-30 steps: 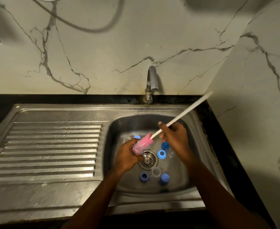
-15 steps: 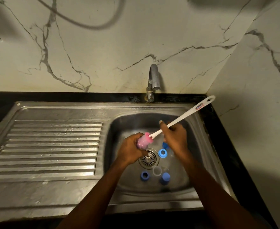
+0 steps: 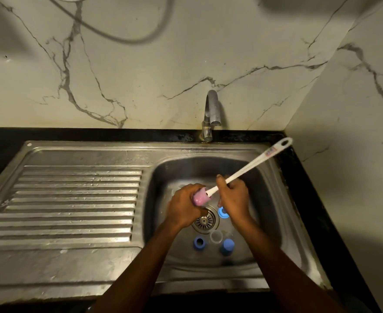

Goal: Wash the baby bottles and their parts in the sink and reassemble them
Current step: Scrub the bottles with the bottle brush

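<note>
Both hands are over the sink basin (image 3: 156, 190), which is set at the right end of a steel unit in a black desk (image 3: 308, 199). The left hand (image 3: 182, 210) sits above the drain (image 3: 205, 221), its grip clamped round a bottle (image 3: 195, 201). The fingers hide nearly all of it, so I cannot tell its shape. The pink brush head (image 3: 202, 195) is at the mouth of that bottle, touching the left hand's fingers. How far in it goes cannot be told. The right hand (image 3: 233, 199), just right of the left, has its grip clamped round the low end of the white brush handle (image 3: 250, 166), with the thumb along the shaft. The handle slopes up and away to the far right, and its looped end lies over the far right corner of the sink rim. Loose parts lie on the basin floor. A blue ring (image 3: 222, 213) lies just right of the drain, partly under the right hand. On the near side of the drain, from left to right, are a blue collar (image 3: 199, 243), a clear small piece (image 3: 216, 236) and a blue cap (image 3: 227, 245). The three lie close together, but whether they touch cannot be told. The tap (image 3: 212, 114) stands at the far edge, with its spout over the basin. The ribbed draining board (image 3: 73, 199) fills the left, with wet patches on it. A marble wall (image 3: 140, 68) runs behind and to the right, and a hose (image 3: 118, 36) loops across it at the top.
</note>
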